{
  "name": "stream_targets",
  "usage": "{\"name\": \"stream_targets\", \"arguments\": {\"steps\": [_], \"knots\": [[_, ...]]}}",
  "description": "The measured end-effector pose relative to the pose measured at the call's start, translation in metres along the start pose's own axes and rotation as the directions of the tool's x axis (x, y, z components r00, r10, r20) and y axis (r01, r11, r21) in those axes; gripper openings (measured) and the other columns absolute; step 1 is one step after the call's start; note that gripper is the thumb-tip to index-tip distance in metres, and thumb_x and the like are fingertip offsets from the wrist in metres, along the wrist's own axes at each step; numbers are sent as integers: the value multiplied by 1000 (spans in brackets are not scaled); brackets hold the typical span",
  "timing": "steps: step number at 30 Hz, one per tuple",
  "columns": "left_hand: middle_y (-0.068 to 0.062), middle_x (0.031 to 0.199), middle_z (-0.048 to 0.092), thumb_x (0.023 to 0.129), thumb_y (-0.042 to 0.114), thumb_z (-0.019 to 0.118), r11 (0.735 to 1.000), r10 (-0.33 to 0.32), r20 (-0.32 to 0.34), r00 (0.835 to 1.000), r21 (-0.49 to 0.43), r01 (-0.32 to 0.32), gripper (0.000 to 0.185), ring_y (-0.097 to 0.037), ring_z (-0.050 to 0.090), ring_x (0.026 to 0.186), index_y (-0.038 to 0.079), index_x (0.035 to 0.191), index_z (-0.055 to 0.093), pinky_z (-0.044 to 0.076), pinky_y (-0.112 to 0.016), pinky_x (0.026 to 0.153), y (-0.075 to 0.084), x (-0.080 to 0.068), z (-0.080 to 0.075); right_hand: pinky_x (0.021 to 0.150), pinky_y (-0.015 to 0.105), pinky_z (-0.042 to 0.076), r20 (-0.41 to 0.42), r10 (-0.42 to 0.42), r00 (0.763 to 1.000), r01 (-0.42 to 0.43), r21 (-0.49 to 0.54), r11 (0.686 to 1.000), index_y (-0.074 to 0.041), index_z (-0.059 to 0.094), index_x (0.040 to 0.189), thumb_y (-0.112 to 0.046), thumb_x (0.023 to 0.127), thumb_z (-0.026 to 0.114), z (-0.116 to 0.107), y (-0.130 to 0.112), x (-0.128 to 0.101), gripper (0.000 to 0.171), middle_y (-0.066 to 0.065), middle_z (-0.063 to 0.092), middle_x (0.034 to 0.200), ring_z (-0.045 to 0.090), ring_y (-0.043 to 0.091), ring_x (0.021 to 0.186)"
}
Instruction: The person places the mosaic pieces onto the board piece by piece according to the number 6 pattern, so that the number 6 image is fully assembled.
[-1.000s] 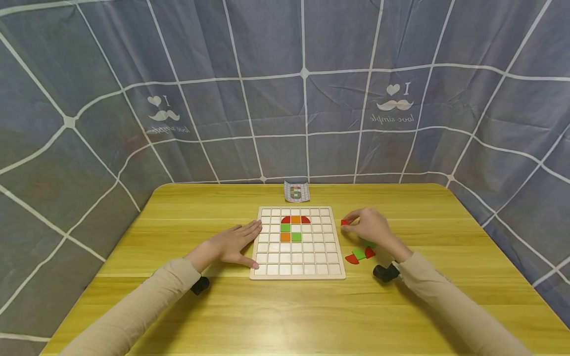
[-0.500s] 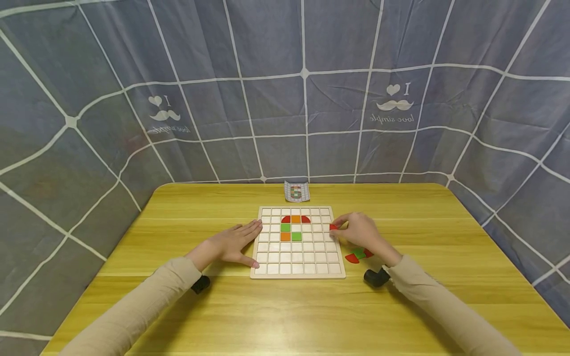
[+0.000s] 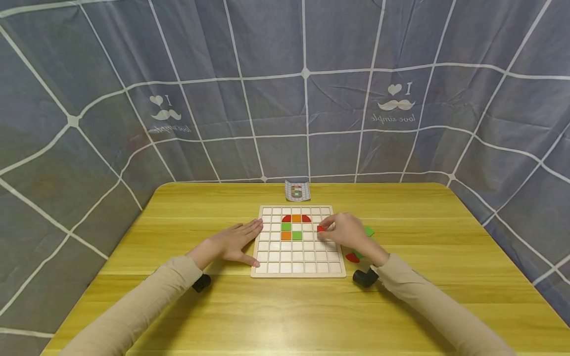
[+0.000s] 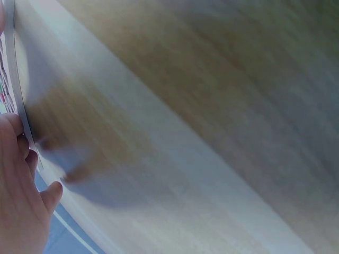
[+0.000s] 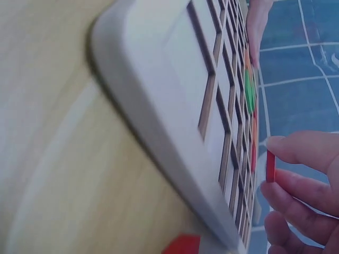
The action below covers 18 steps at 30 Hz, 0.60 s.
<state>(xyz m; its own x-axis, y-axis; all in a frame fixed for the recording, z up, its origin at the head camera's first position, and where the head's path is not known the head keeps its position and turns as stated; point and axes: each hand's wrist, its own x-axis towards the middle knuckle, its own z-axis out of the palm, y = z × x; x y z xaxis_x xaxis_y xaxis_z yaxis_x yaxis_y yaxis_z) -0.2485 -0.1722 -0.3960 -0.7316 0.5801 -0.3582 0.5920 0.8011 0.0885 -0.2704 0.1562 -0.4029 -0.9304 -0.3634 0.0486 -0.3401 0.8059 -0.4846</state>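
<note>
A pale wooden grid board (image 3: 279,268) lies on the table, with two red quarter-round tiles (image 3: 286,218), orange squares (image 3: 286,236) and green squares (image 3: 297,236) set in its cells. My left hand (image 3: 233,243) rests along the board's left edge, fingers and thumb extended. Over the board's right part, my right hand (image 3: 349,232) pinches a red tile (image 3: 320,229) between thumb and fingers. In the right wrist view that red tile (image 5: 270,166) is seen edge-on, apart from the board; its full outline is hidden by the fingertips.
Right of the board lie a green tile (image 3: 369,231), a red rounded tile (image 3: 352,257) and another green piece (image 3: 358,254), partly under my right forearm. A small printed card (image 3: 297,191) lies behind the board. A grey-blue curtain (image 3: 276,99) hangs behind the table.
My right hand has carried the red tile leftward, from beside the board to above its right-hand cells. The left hand has stayed at the board's left edge.
</note>
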Motion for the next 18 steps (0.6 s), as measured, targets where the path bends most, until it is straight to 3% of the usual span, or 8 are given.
{"name": "stream_targets", "arguments": {"steps": [6,14,18], "knots": [[-4,154,-3,71,79,40,1000,1,1,1000,-4,-1,107,-20,2,143,13,147,2,14,-44,116,0,0,0,44,21,34,27,12,1000,-12,-23,1000,-24,72,92,-42,72,71,2,-13,3,26,-9,70,87,60,3,65],[-5,154,-2,71,79,41,1000,8,-2,1000,-6,-8,107,-21,3,143,13,147,2,14,-44,116,-1,0,0,54,22,42,48,14,999,-13,-26,1000,-26,72,85,-39,71,73,7,-24,9,19,-10,70,86,61,5,72],[-5,154,-2,72,78,41,1000,6,-1,1000,-7,-6,107,-21,3,143,13,147,3,14,-44,116,-1,0,-1,52,21,43,59,3,998,-2,-29,1000,-27,73,83,-39,71,74,12,-24,12,17,-11,70,83,59,2,67]]}}
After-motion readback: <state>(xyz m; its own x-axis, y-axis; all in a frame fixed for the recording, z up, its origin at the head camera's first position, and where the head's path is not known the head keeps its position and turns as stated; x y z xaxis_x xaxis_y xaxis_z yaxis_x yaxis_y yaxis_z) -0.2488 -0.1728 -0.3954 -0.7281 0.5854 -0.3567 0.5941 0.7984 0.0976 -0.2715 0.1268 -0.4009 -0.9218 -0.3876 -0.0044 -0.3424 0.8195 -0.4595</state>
